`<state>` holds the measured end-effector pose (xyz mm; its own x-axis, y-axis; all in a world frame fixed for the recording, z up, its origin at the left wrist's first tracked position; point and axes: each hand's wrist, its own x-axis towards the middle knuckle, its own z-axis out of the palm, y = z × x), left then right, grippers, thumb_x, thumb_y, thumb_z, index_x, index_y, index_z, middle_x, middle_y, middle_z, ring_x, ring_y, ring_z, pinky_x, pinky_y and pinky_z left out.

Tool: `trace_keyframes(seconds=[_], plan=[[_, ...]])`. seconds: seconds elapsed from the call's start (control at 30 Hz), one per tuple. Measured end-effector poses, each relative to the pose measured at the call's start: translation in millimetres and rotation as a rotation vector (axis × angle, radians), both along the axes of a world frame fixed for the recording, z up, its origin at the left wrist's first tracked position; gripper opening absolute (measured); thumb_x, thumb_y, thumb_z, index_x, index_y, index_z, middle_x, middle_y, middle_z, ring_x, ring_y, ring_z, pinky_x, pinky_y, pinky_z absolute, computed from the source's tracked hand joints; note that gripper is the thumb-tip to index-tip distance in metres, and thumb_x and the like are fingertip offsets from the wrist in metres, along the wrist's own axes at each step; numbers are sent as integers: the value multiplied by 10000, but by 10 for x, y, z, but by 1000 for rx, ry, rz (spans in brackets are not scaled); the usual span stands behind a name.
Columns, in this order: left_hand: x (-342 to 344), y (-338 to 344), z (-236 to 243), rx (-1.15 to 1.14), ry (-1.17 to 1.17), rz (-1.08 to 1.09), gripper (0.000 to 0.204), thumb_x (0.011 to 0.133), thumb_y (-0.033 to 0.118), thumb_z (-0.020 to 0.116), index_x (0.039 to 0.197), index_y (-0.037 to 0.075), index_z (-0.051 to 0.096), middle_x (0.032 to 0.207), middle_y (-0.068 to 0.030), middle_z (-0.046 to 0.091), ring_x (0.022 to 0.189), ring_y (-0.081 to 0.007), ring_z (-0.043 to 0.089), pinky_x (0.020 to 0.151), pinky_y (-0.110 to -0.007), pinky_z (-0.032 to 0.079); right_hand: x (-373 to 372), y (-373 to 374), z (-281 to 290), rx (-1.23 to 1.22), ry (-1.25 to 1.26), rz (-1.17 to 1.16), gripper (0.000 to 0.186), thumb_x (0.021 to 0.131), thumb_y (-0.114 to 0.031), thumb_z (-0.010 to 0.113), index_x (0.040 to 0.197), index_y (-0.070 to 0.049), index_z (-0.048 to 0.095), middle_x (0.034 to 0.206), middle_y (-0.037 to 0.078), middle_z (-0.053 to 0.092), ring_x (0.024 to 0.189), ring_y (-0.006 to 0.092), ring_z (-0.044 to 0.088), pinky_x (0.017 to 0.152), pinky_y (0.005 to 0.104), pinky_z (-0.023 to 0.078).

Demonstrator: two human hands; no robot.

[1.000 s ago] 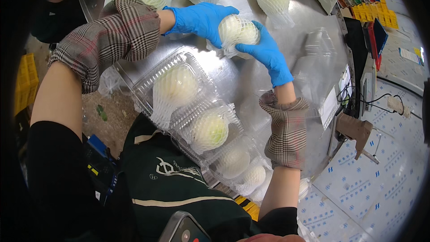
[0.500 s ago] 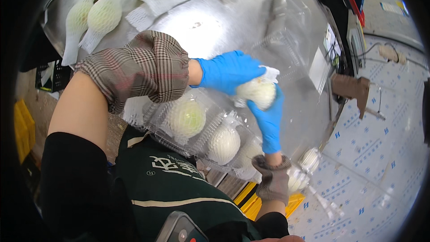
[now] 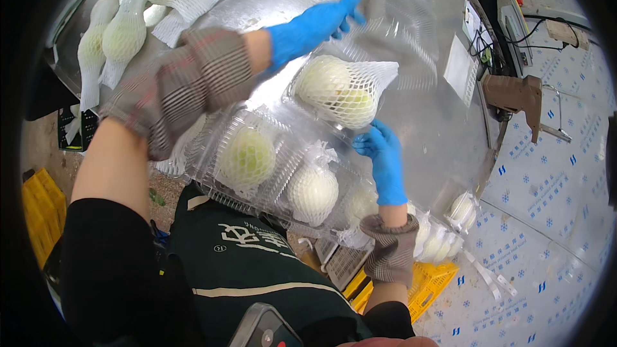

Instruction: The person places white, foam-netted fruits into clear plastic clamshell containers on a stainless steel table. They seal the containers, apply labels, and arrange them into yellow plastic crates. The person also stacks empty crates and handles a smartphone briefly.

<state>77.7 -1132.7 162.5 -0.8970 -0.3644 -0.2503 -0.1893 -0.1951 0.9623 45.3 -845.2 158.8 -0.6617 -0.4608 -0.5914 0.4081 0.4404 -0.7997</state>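
Released since half a second ago: netted fruit (image 3: 337, 92) now sits in the clear tray (image 3: 276, 154), upper pocket. Left hand (image 3: 315, 22) reaches away, fingers spread, empty. Right hand (image 3: 382, 157) open, fingertips touching the pocket's edge; that pocket looks filled.

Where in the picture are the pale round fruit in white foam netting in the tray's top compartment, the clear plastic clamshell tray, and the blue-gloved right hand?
Pale netted fruit (image 3: 335, 90), head view, middle.
Clear clamshell tray (image 3: 212, 154), head view, left wall.
Right hand (image 3: 384, 160), head view, back of glove.
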Motion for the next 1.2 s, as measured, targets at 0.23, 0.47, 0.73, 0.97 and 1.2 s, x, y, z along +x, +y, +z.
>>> trace_keyframes(seconds=[0.23,0.47,0.73,0.97,1.2], plan=[[1028,-7,-129,107,-450,-421,340,808,93,696,1060,-18,497,969,-167,627,919,-225,644,837,-323,541,93,73,94,-76,-160,14,252,873,-120,549,1063,44,524,969,158,626,858,239,633,771,324,509],[666,225,-263,325,-447,-288,148,810,-40,622,846,-23,479,829,-193,659,764,-280,688,595,-305,593,9,146,-167,-162,-23,-115,158,783,-33,577,925,31,555,782,95,606,693,157,574,668,288,476],[-993,1365,-542,26,-207,-486,793,845,342,666,1454,93,223,1332,-150,457,998,-201,555,798,-283,503,-1391,1808,-258,311,736,-322,347,801,-69,597,1123,55,560,995,139,636,860,215,605,780,345,489],[-1669,3063,-495,129,3,-989,629,897,396,541,1419,102,349,1357,-112,454,1141,-235,505,955,-340,429,-1493,2272,-22,796,1254,91,517,931,-411,422,1378,-152,423,1449,229,297,1310,475,268,1081,499,245],[-542,2825,174,-465,222,-1299,429,929,331,494,1243,43,545,1231,-178,566,1116,-328,545,984,-400,411,-1765,3900,35,737,1048,14,385,897,-68,449,1270,-55,540,1316,197,491,1226,331,455,1024,379,354]])
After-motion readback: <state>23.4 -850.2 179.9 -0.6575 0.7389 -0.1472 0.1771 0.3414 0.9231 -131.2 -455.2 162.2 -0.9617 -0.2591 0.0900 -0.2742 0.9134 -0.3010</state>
